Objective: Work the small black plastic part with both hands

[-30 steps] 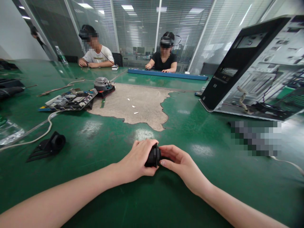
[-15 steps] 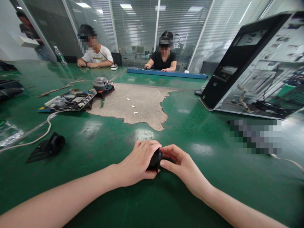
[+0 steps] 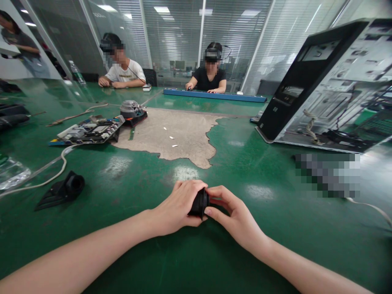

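The left hand [image 3: 171,208] was curled round a black part [image 3: 199,204], and the right hand [image 3: 237,212], half closed, pinched its right edge. That hold had barely changed, leaving the part between them, over the near worktop [image 3: 263,171]. A circuit board [image 3: 93,128] lay left, a computer case [image 3: 288,90] stood right, and glass partitions [image 3: 176,38] rose at the far side.

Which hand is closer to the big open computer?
The right. The right hand is nearer the camera than the big open computer, off to its left; the left hand is farther left, around a black part.
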Demonstrator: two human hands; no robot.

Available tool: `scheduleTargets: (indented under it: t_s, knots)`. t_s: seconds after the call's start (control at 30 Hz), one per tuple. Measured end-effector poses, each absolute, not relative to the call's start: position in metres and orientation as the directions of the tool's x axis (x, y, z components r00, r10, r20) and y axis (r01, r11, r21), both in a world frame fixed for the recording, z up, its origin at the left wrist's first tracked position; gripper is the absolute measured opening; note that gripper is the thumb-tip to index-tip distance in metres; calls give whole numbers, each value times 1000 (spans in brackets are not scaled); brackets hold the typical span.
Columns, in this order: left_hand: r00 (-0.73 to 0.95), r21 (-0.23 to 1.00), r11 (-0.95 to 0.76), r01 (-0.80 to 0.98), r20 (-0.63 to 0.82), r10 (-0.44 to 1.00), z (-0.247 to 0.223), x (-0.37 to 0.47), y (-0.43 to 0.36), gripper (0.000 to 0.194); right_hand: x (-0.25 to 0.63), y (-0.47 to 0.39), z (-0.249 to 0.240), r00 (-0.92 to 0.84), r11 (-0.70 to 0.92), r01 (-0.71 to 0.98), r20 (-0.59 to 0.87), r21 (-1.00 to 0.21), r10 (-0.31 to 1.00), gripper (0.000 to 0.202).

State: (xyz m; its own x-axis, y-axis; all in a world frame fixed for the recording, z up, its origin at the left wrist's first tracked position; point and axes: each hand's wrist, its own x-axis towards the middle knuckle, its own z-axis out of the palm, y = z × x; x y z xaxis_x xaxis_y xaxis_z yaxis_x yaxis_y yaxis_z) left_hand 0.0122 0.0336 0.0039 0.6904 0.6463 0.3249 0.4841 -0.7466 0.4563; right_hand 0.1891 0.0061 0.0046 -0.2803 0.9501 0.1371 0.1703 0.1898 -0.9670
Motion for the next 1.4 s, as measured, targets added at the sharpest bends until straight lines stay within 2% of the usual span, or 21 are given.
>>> scheduleTargets:
  t_s: [0.2, 0.4, 0.53, 0.87, 1.1, 1.23, 1.33, 1.4]
  knots:
    - [707, 409, -783, 469, 357, 611, 2, 12, 39, 60, 188, 8, 2, -294, 67, 48, 50, -997, 955, 20]
    - [726, 363, -814, 454, 380, 574, 0, 13, 40, 58, 188, 11, 2, -268, 77, 26, 67, -997, 961, 13]
    - [722, 373, -806, 459, 373, 583, 1, 13, 39, 58, 188, 11, 2, -300, 97, 40, 80, -994, 951, 13]
    - [719, 369, -807, 460, 378, 583, 1, 13, 38, 55, 193, 10, -1, -371, 357, 186, 272, -915, 888, 13]
    - [717, 379, -804, 459, 377, 587, 3, 13, 38, 56, 190, 11, 2, -343, 217, 101, 171, -971, 924, 9]
    - [718, 366, -806, 465, 376, 586, 3, 14, 37, 57, 189, 12, 3, -337, 164, 119, 116, -979, 934, 16]
    - [716, 373, -806, 460, 381, 585, 3, 14, 37, 57, 190, 11, 3, -372, 180, 172, 106, -968, 922, 15]
    - [715, 378, -806, 456, 383, 584, 3, 13, 37, 56, 191, 9, 3, -387, 244, 208, 150, -947, 910, 14]
